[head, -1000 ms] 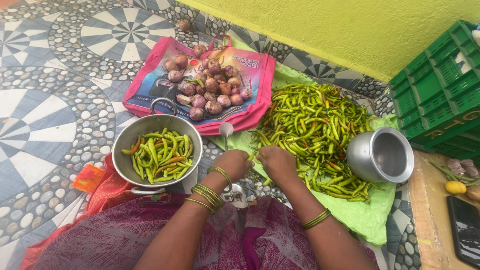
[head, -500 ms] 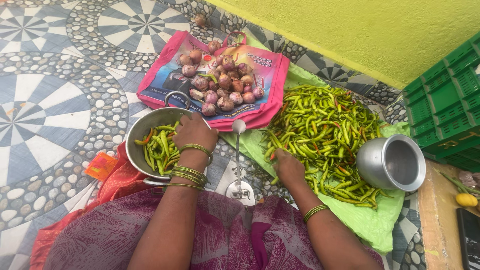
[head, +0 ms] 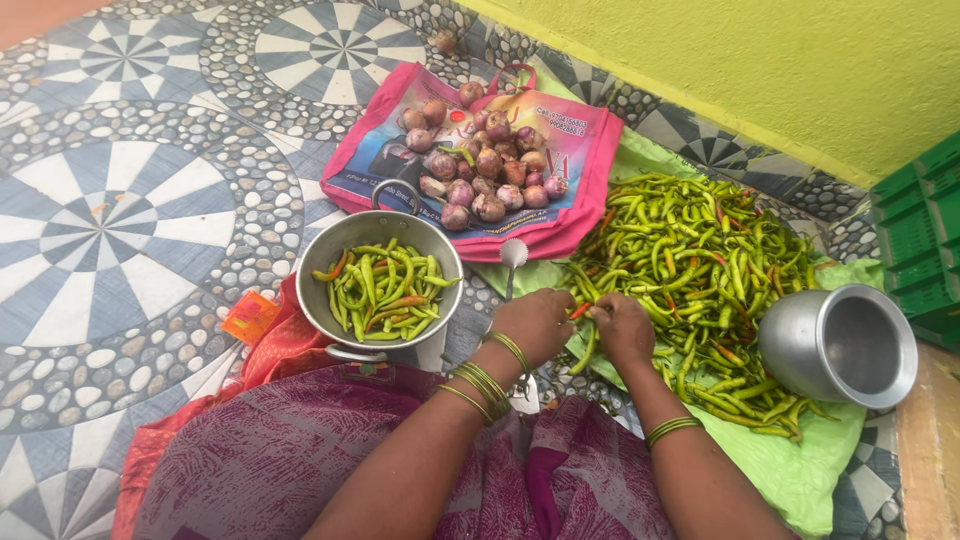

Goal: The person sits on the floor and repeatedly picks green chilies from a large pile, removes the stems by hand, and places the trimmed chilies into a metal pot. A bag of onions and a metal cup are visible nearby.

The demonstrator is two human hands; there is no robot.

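— Two hands are being held together: is one chilli [head: 581, 311] being gripped?
— Yes, between left hand [head: 535, 325] and right hand [head: 622, 327], both closed, lying crosswise beside the chilli heap [head: 700, 260].

Green chillies [head: 700, 260] on green cloth [head: 800, 470], purple-red onions [head: 480, 170] on pink bag [head: 590, 150], yellow wall [head: 750, 60].

Both forearms reach forward, bangles on the wrists. The left hand [head: 538, 322] and right hand [head: 622, 328] meet, fingers curled inward.
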